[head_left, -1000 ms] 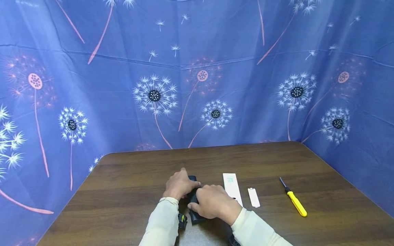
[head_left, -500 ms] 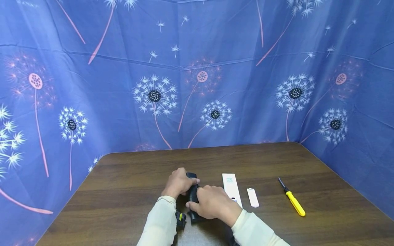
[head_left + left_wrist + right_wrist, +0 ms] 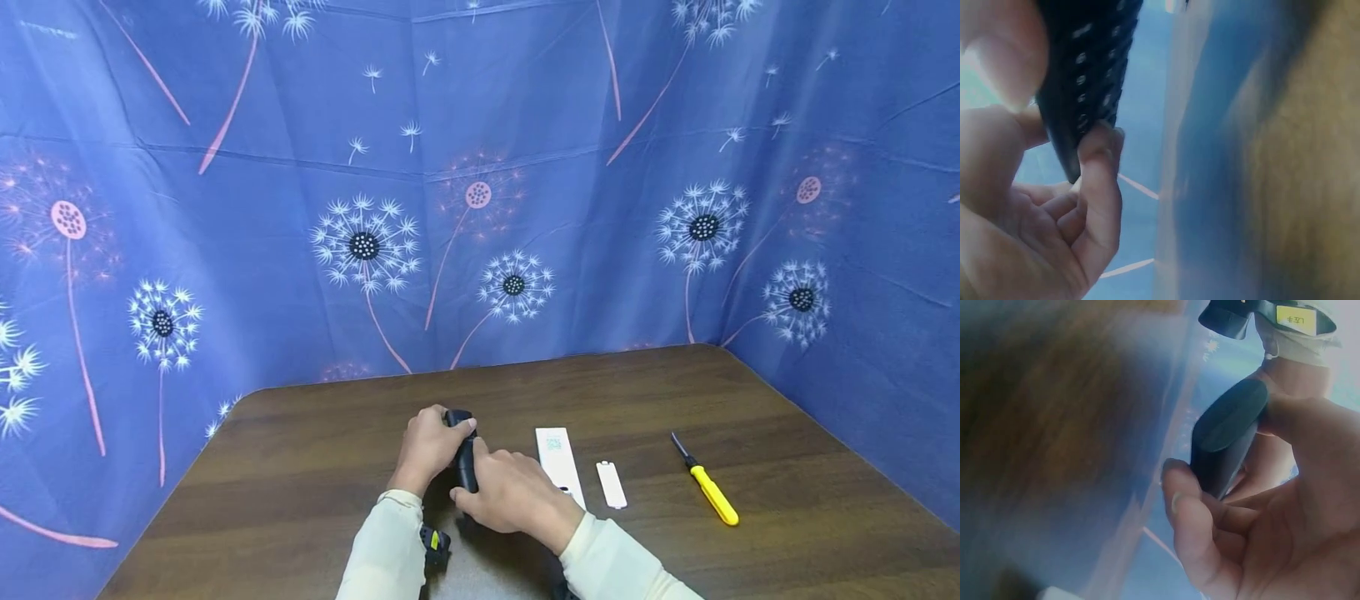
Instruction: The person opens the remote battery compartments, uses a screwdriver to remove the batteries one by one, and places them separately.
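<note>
Both hands hold a black remote control (image 3: 466, 467) above the wooden table. My left hand (image 3: 430, 446) grips its far part, the thumb lying across it. My right hand (image 3: 516, 492) holds the near part between thumb and curled fingers. Rows of buttons with pale marks show on the remote control (image 3: 1088, 69) in the left wrist view, with fingertips against its edge. From the right wrist view, the smooth rounded end of the remote control (image 3: 1232, 419) is seen. The hands hide much of its middle.
A long white piece (image 3: 555, 454) with a printed code lies just right of my right hand, partly covered by it. Beside it is a small white cover (image 3: 611, 485). Further right lies a screwdriver (image 3: 712, 493) with a yellow handle. A blue patterned cloth (image 3: 450, 208) hangs behind the table (image 3: 315, 450).
The black remote control has been lifted and tilted up from near the table, with both hands still on it. The head view has shifted slightly. The white pieces and screwdriver stay put.
</note>
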`<move>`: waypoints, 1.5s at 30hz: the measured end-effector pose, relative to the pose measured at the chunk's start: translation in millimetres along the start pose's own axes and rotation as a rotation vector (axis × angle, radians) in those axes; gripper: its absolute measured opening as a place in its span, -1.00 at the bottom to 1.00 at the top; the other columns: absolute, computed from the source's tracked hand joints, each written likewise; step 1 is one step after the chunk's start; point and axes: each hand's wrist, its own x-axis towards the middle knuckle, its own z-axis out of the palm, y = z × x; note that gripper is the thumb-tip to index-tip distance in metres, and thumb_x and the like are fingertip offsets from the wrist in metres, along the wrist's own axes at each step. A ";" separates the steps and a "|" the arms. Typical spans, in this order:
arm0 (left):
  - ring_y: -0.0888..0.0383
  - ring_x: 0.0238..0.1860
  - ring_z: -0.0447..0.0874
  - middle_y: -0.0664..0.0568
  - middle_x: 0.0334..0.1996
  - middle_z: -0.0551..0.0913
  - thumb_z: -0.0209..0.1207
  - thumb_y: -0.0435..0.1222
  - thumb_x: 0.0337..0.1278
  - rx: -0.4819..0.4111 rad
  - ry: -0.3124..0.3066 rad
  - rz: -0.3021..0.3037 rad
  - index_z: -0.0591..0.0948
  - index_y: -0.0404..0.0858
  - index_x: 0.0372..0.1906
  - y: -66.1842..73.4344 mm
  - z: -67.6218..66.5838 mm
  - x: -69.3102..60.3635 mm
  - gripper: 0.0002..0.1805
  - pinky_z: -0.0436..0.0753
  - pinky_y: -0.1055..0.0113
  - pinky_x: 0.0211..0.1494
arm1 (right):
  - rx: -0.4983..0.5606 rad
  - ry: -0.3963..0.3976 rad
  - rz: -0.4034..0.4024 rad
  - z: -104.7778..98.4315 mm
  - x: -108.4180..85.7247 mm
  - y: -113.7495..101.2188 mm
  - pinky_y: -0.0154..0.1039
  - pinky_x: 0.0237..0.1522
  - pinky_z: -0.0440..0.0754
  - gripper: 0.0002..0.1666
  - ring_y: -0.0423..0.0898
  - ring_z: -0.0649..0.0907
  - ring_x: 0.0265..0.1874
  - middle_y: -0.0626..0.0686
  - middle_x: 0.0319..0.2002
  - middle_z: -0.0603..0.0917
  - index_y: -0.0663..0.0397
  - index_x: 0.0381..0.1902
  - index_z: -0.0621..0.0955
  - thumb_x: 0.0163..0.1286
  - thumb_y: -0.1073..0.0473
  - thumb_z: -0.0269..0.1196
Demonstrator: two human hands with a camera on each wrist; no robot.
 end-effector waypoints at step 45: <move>0.18 -0.45 0.54 -0.04 -0.39 0.51 -0.45 0.29 0.49 -0.924 -0.089 -0.130 0.41 -0.39 0.21 4.6 16.5 -2.9 -0.15 0.61 0.34 -0.31 | -0.018 0.395 -0.181 2.1 2.4 2.2 -0.18 -0.54 0.55 -0.39 0.01 0.74 -0.36 0.21 -0.07 0.75 0.27 0.21 0.61 0.50 -0.12 0.15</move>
